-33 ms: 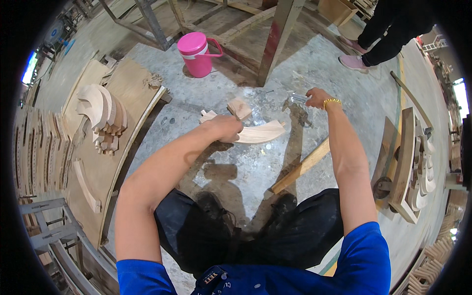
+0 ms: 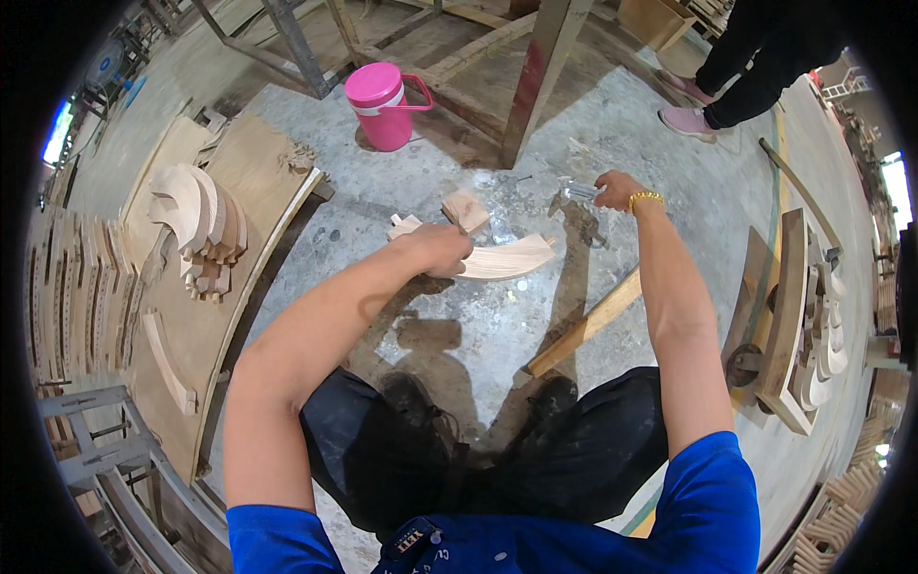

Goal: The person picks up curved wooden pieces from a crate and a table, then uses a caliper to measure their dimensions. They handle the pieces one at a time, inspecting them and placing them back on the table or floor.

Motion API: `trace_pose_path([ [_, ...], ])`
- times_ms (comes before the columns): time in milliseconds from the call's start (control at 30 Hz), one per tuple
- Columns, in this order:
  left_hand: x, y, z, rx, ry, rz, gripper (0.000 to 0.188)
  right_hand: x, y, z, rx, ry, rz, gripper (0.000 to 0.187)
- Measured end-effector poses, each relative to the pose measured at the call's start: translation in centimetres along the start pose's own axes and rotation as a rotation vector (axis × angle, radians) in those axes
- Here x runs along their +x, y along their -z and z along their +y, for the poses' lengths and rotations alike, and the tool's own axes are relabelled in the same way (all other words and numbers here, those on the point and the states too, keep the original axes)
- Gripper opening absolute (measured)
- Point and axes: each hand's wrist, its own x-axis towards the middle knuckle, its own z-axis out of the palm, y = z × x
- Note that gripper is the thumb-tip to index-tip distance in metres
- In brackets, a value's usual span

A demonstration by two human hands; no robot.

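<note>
My left hand (image 2: 442, 251) is closed round the middle of a curved, pale wooden piece (image 2: 507, 260) held low over the concrete floor. The piece has a peg-like end at its right, and its left end (image 2: 405, 225) shows beyond my fingers. Just past that hand sits a small wooden block (image 2: 466, 210), partly hidden by it. My right hand (image 2: 617, 189), with a gold bracelet at the wrist, is raised to the right and wrapped round a shiny metal hammer (image 2: 577, 190). Its head points left, apart from the wood; its details are blurred.
A pink jug (image 2: 378, 110) stands ahead by a table leg (image 2: 542, 86). To the left, a low plywood board (image 2: 258, 172) carries stacked curved pieces (image 2: 199, 215). A wooden strip (image 2: 585, 323) lies near my right foot. More curved parts (image 2: 827, 354) stand right. Another person's legs (image 2: 741, 72) are far right.
</note>
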Motion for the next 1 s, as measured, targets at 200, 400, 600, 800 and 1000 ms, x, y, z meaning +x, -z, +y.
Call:
trace_pose_path([
  [200, 0.1, 0.1, 0.3, 0.003, 0.000, -0.003, 0.023, 0.0, 0.0, 0.1, 0.012, -0.001, -0.009, 0.046],
  [400, -0.1, -0.2, 0.2, -0.006, 0.012, -0.013, 0.024, -0.2, 0.1, -0.9, 0.043, -0.007, -0.065, 0.048],
  [600, 0.3, 0.1, 0.0, -0.009, 0.009, -0.010, 0.023, -0.4, 1.1, -1.8, -0.137, 0.152, 0.185, 0.052],
  [800, -0.8, 2.0, -2.5, -0.280, 0.085, 0.383, 0.029, -3.5, 5.2, -11.0, 0.016, 0.557, 0.383, 0.043],
  [1000, -8.0, 9.6, 2.3, -1.575, -0.100, 0.817, 0.029, -10.7, 8.8, -17.6, 0.013, 1.029, 0.630, 0.029],
])
